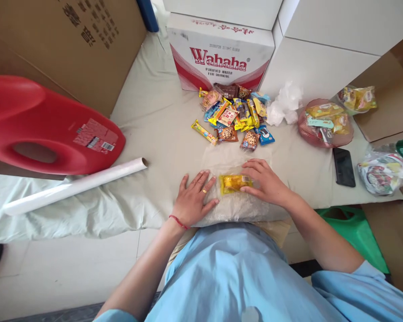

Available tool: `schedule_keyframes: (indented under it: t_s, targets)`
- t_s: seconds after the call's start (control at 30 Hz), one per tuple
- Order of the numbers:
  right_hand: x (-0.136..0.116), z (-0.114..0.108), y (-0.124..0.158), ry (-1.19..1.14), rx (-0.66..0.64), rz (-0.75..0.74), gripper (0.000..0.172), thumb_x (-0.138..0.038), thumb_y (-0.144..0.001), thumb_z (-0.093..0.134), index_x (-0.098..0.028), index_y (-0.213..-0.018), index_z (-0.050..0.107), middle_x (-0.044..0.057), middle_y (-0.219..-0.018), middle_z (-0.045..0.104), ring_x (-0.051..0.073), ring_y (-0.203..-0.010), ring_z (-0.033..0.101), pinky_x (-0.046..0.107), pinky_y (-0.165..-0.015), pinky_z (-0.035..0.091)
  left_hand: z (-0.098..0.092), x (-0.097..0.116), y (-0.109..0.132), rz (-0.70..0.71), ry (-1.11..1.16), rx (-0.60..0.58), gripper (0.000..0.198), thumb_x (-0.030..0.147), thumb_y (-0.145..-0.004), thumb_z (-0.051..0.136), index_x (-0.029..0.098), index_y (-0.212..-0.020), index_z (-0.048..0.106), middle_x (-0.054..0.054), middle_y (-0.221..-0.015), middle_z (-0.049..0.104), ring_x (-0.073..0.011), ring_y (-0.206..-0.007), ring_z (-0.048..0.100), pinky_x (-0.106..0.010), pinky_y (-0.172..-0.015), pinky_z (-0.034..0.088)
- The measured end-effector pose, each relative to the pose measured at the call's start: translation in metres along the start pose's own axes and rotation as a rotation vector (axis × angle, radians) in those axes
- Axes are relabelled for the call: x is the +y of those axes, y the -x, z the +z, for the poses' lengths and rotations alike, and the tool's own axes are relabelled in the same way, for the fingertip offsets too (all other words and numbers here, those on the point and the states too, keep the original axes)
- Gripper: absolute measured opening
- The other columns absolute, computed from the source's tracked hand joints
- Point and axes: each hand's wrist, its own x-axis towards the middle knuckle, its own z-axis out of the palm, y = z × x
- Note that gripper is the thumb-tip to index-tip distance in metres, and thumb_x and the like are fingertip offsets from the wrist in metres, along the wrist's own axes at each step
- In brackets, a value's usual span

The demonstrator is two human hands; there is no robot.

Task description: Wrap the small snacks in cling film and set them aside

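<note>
A yellow-wrapped snack packet (235, 184) lies on a clear plastic bag (233, 208) near the table's front edge. Around the packet's right end curl the thumb and fingers of my right hand (267, 182). My left hand (195, 197) lies flat with fingers spread, to the left of the packet, pressing on the plastic's left side. It wears a ring and a red wrist cord. Beyond both hands is a pile of small wrapped snacks (227, 117) in yellow, brown and blue wrappers.
Behind the pile stands a Wahaha water carton (221, 56). On the right are crumpled white plastic (284, 103), a pink bowl (304, 132) of packets, a black phone (344, 167) and a bagged item (381, 174). A white roll (77, 185) and red jug (62, 118) occupy the left.
</note>
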Motion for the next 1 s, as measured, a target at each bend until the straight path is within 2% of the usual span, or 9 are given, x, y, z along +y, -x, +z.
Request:
schedule_keyframes:
  t_s: [0.07, 0.2, 0.37, 0.47, 0.6, 0.73, 0.8, 0.9, 1.0]
  targets:
    - [-0.001, 0.004, -0.003, 0.04, -0.021, 0.013, 0.048, -0.042, -0.091, 0.074, -0.022, -0.134, 0.065, 0.015, -0.14, 0.062, 0.035, -0.142, 0.042, 0.058, -0.116, 0.039, 0.001, 0.001, 0.002, -0.002, 0.009, 0.02, 0.078, 0.059, -0.098, 0.052, 0.02, -0.163, 0.031, -0.017, -0.166, 0.039, -0.0342, -0.153, 0.039, -0.063, -0.127, 0.011]
    - [-0.001, 0.023, -0.001, 0.11, -0.047, 0.036, 0.041, -0.025, -0.096, 0.064, -0.027, -0.137, 0.065, 0.011, -0.135, 0.067, 0.035, -0.143, 0.044, 0.065, -0.119, 0.03, 0.003, 0.008, 0.015, -0.031, 0.006, 0.033, 0.089, 0.061, -0.098, 0.051, 0.016, -0.166, 0.018, -0.021, -0.165, 0.037, -0.0364, -0.152, 0.04, -0.064, -0.127, 0.007]
    - [0.012, 0.017, 0.015, 0.018, 0.189, 0.134, 0.038, -0.03, -0.1, 0.057, -0.027, -0.137, 0.065, 0.013, -0.127, 0.068, 0.033, -0.133, 0.052, 0.058, -0.11, 0.046, 0.0, 0.01, 0.038, -0.032, 0.017, 0.047, 0.086, 0.06, -0.099, 0.05, 0.019, -0.167, 0.017, -0.021, -0.166, 0.035, -0.0361, -0.154, 0.036, -0.062, -0.128, 0.008]
    - [0.007, 0.008, 0.013, -0.023, 0.254, 0.143, 0.04, -0.034, -0.101, 0.055, -0.029, -0.14, 0.062, 0.011, -0.131, 0.066, 0.033, -0.134, 0.05, 0.058, -0.113, 0.045, -0.007, 0.008, 0.044, -0.022, 0.054, 0.095, 0.075, 0.049, -0.101, 0.05, 0.023, -0.165, 0.021, -0.017, -0.168, 0.035, -0.0325, -0.157, 0.031, -0.058, -0.129, 0.013]
    - [-0.007, 0.02, -0.007, -0.006, 0.174, 0.076, 0.037, -0.03, -0.101, 0.055, -0.028, -0.137, 0.065, 0.01, -0.133, 0.066, 0.032, -0.14, 0.046, 0.057, -0.118, 0.039, -0.018, 0.007, 0.041, 0.026, 0.095, 0.167, 0.065, 0.031, -0.101, 0.051, 0.027, -0.162, 0.03, -0.012, -0.16, 0.049, -0.0289, -0.156, 0.033, -0.057, -0.129, 0.016]
    - [-0.008, 0.04, -0.011, 0.028, 0.062, 0.075, 0.04, -0.027, -0.1, 0.058, -0.023, -0.139, 0.062, 0.014, -0.141, 0.062, 0.034, -0.142, 0.046, 0.062, -0.119, 0.036, -0.023, -0.001, 0.044, 0.166, 0.121, 0.035, 0.065, 0.029, -0.099, 0.052, 0.024, -0.161, 0.032, -0.012, -0.152, 0.058, -0.0281, -0.151, 0.043, -0.057, -0.129, 0.013]
    - [-0.006, 0.04, 0.006, -0.005, 0.084, 0.075, 0.05, -0.034, -0.1, 0.059, -0.026, -0.149, 0.053, 0.016, -0.153, 0.052, 0.034, -0.145, 0.044, 0.062, -0.119, 0.038, -0.021, -0.011, 0.052, 0.23, 0.121, -0.015, 0.07, 0.04, -0.098, 0.058, 0.023, -0.161, 0.033, -0.015, -0.156, 0.053, -0.0299, -0.15, 0.044, -0.057, -0.129, 0.015]
    - [-0.005, 0.032, 0.051, -0.068, 0.131, 0.042, 0.069, -0.044, -0.096, 0.065, -0.032, -0.159, 0.039, 0.016, -0.16, 0.044, 0.033, -0.147, 0.044, 0.059, -0.117, 0.044, -0.018, -0.022, 0.065, 0.282, 0.109, -0.007, 0.072, 0.048, -0.094, 0.066, 0.024, -0.157, 0.041, -0.02, -0.162, 0.043, -0.0326, -0.151, 0.042, -0.057, -0.127, 0.022]
    - [-0.002, 0.034, 0.1, -0.078, 0.053, 0.005, 0.074, -0.046, -0.092, 0.071, -0.033, -0.158, 0.042, 0.016, -0.155, 0.05, 0.035, -0.142, 0.05, 0.06, -0.114, 0.048, -0.017, -0.025, 0.07, 0.302, 0.126, 0.007, 0.045, 0.038, -0.095, 0.065, 0.026, -0.138, 0.061, -0.016, -0.159, 0.049, -0.0318, -0.152, 0.042, -0.058, -0.126, 0.025]
